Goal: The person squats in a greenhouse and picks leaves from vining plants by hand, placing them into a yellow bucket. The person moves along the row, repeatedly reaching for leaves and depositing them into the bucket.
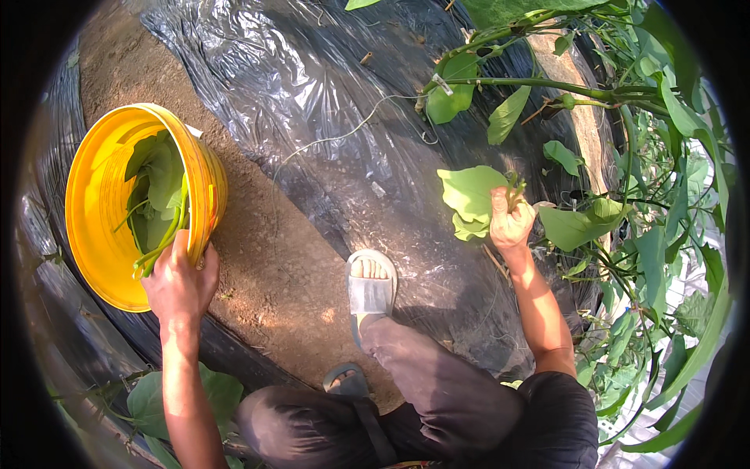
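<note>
At the left, a yellow plastic bucket (88, 217) tilts with its mouth towards me, green leaves (161, 182) with long stems inside it. My left hand (181, 281) grips its lower right rim, thumb outside and fingers at the inner side, against the stems. Whether those fingers also hold the stems is unclear. On the right, my right hand (511, 220) is closed around the short stems of a small bunch of pale green leaves (473, 196), held above black plastic film beside the plants.
Wrinkled black plastic film (328, 117) covers the ground beside a bare soil path (252, 234). Leafy green vines (650, 258) crowd the right side, a thick stem (545, 85) reaching in at the upper right. A thin string (345, 136) crosses the film. Large leaves (220, 396) grow by my left forearm.
</note>
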Action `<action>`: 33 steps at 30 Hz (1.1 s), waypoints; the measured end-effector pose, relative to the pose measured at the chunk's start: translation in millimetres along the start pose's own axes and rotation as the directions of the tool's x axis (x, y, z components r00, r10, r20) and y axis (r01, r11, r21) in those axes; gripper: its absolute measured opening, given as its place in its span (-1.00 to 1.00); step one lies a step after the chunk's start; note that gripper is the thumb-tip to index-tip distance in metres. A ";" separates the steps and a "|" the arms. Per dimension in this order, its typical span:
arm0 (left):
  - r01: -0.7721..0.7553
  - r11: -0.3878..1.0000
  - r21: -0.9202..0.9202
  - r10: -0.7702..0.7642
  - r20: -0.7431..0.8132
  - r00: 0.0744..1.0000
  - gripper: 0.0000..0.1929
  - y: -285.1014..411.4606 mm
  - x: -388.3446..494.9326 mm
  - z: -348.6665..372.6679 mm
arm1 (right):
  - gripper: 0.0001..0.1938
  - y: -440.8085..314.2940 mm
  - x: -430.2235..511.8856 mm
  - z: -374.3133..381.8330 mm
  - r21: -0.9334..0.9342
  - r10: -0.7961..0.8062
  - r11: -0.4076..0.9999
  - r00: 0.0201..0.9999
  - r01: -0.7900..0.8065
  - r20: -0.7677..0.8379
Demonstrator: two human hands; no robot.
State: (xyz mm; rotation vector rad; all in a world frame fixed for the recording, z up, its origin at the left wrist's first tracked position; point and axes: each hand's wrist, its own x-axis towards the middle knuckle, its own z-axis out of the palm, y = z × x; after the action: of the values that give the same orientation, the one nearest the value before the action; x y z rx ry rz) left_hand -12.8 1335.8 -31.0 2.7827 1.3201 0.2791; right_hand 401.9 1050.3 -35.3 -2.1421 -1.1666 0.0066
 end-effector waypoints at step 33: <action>0.045 0.997 -0.068 -0.043 0.030 0.999 -0.71 -3.3 -2.0 3.2 | -0.65 91.5 112.9 -27.0 0.206 0.417 0.893 0.907 -0.400 -0.048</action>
State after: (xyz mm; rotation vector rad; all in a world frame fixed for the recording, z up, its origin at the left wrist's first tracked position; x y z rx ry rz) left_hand -16.0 1336.4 -34.9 2.6883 1.3370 0.2765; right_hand 545.3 1085.9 -32.3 -2.1496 -0.6159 0.2009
